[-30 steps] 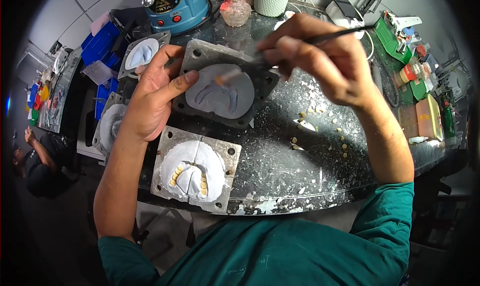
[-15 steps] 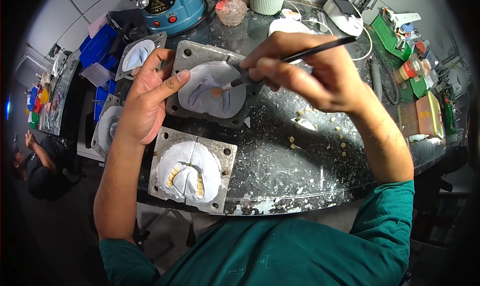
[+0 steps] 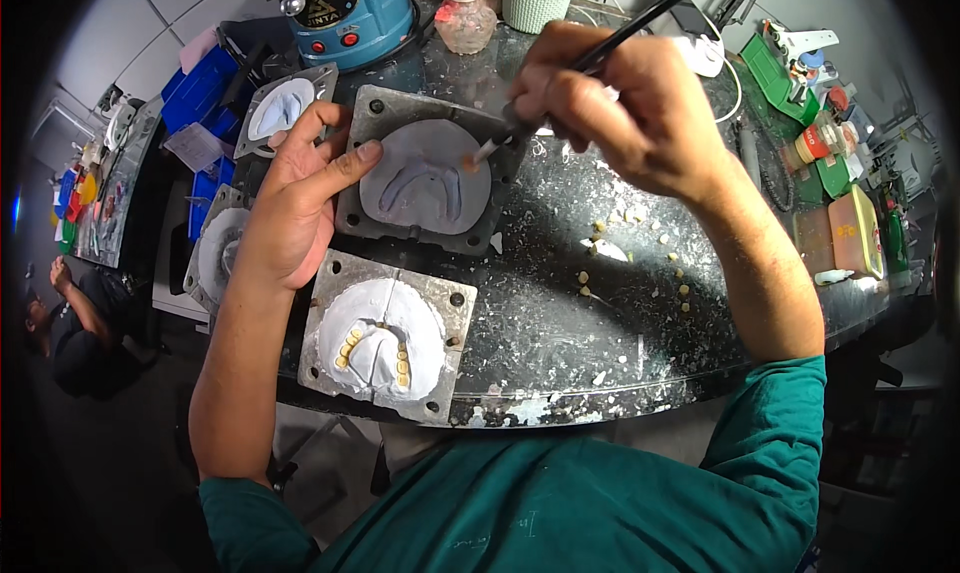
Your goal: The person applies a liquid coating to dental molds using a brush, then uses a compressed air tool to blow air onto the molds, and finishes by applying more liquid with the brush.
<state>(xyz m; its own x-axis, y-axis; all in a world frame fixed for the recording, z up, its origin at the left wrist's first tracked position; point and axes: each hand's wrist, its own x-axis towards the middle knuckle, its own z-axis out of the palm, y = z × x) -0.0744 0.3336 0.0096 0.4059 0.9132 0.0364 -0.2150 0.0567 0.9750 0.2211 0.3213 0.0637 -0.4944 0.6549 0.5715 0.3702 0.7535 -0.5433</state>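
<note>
My left hand (image 3: pixel 300 193) grips the left edge of a grey metal dental flask half (image 3: pixel 400 104), its thumb lying over the rim. Inside the flask is pale plaster with a dark horseshoe-shaped groove (image 3: pixel 400 188). Pinched in my right hand (image 3: pixel 625 118) is a brush with a long black handle (image 3: pixel 640 21). Its blurred orange-brown tip meets the plaster's right side, beyond the groove. Nearer to me lies a second flask half (image 3: pixel 432 285), filled with white plaster (image 3: pixel 420 318) that carries two rows of yellowish teeth (image 3: pixel 348 349).
Several loose teeth (image 3: pixel 684 291) and white crumbs lie on the black, plaster-spattered bench (image 3: pixel 560 343). More flask halves (image 3: pixel 225 238) stand at left. Behind are a blue machine (image 3: pixel 355 23), a glass burner (image 3: pixel 464 28) and a light green basket (image 3: pixel 540 1). Another person's hand (image 3: pixel 62 276) shows far left.
My right hand has moved up with the brush, whose tip went from the groove's middle to the plaster's right side. My left hand keeps its hold on the flask half.
</note>
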